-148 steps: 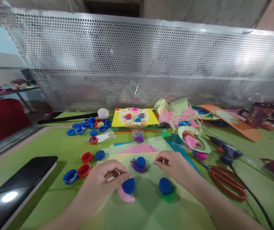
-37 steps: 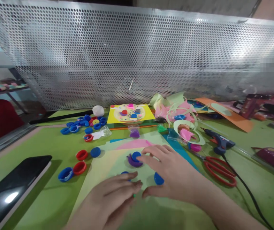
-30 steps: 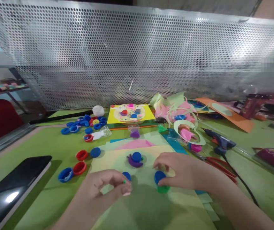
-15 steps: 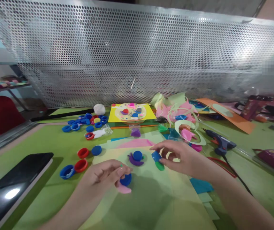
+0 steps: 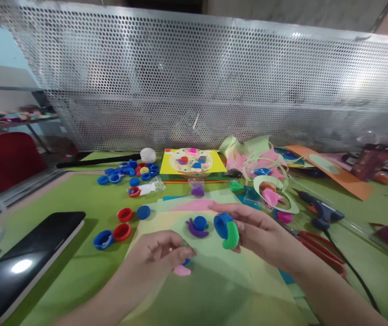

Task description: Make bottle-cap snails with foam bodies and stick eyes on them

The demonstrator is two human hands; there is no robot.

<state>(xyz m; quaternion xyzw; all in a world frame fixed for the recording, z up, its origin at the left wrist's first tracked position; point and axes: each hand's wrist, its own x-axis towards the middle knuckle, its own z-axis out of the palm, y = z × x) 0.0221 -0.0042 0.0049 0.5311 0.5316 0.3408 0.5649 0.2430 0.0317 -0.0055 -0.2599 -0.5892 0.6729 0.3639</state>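
Note:
My right hand (image 5: pixel 257 228) grips a blue bottle cap (image 5: pixel 221 226), turned so its hollow inside shows. A curved piece of green clay (image 5: pixel 231 236) is attached along the cap's side. My left hand (image 5: pixel 167 254) has thumb and fingers pinched together, with a tiny green clay ball (image 5: pixel 185 244) at the fingertips. Below that hand lies a blue cap with a pink clay piece (image 5: pixel 182 270), partly hidden by the fingers. Between the hands, a blue cap (image 5: pixel 200 222) sits on a curved purple clay piece (image 5: pixel 198 233) on the pale paper (image 5: pixel 214 290).
Red and blue caps (image 5: pixel 122 232) lie left, beside a black phone (image 5: pixel 44 244). A decorated yellow card (image 5: pixel 210 168) stands behind, before a perforated metal screen (image 5: pixel 180 68). Clay packets, paper scraps (image 5: pixel 234 158), a glue gun (image 5: pixel 319 210) and red-handled scissors (image 5: pixel 321 251) lie right.
My right hand has raised and turned the blue cap, so its hollow side and the green clay now face me. My left hand stays pinched near the pink piece. The view has shifted slightly.

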